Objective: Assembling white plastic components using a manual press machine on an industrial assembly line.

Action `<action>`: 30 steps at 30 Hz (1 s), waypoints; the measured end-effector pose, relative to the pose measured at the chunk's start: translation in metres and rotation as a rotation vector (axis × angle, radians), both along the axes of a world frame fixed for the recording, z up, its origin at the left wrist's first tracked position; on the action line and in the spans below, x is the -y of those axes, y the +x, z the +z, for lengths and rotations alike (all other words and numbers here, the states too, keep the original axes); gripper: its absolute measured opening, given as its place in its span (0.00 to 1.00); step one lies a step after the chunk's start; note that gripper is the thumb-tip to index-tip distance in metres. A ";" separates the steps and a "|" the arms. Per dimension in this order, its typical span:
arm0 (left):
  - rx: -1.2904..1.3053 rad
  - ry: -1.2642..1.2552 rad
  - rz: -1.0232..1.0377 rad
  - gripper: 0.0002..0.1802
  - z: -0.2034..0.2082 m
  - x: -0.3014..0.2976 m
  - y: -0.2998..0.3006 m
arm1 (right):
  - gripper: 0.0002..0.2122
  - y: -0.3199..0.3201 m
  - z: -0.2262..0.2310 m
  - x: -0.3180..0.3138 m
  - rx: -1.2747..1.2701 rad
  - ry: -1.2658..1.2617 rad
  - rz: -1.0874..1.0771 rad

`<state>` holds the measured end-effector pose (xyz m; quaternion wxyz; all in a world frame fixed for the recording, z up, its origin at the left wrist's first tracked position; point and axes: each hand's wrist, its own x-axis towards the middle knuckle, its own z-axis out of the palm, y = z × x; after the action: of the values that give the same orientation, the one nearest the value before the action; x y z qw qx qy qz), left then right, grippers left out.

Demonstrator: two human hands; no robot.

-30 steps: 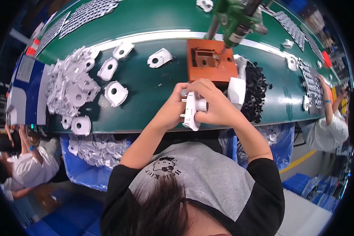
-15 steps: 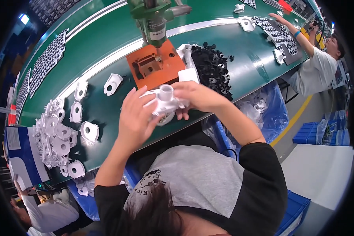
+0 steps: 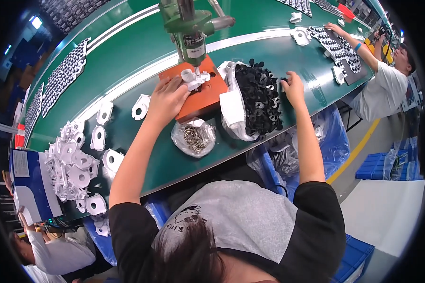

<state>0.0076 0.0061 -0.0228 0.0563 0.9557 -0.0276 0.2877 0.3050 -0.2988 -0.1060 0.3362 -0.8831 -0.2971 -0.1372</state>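
Observation:
A white plastic housing with a short round tube point(image 3: 189, 75) sits on the orange fixture block point(image 3: 200, 104), below the spindle of a green press point(image 3: 193, 42). My left hand point(image 3: 167, 100) is closed on the housing's left side, pressing it to the block. To the right, my right hand point(image 3: 294, 89) has its fingers closed at a small black plastic part point(image 3: 284, 80), just beyond the right edge of a heap of black parts point(image 3: 259, 99). The heap lies on a clear plastic bag point(image 3: 232, 123).
A bag of small metal screws or pins point(image 3: 194, 139) lies in front of the block. White housings point(image 3: 75, 165) are piled at left, with several loose ones nearby. Blue lined bins point(image 3: 333, 134) stand below the table edge. A co-worker point(image 3: 380, 85) reaches over trays at far right.
The white housing went from both hands onto the orange block, where my left hand keeps hold. My right hand let go and moved right to the black parts. The view shifted slightly.

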 end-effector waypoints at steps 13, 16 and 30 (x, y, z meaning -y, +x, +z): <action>0.012 -0.066 0.014 0.06 -0.011 0.005 -0.001 | 0.08 -0.083 0.107 -0.083 -0.346 0.186 0.576; -0.141 -0.239 -0.027 0.07 -0.009 0.002 0.001 | 0.09 -0.094 0.105 -0.133 -0.321 0.062 0.698; 0.030 -0.296 0.068 0.15 -0.024 0.023 -0.014 | 0.15 -0.101 0.077 -0.206 -0.132 -0.249 0.680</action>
<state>-0.0068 -0.0165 -0.0470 0.1865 0.9328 0.0468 0.3047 0.2041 -0.0924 -0.0287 0.2708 -0.7750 -0.5658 0.0770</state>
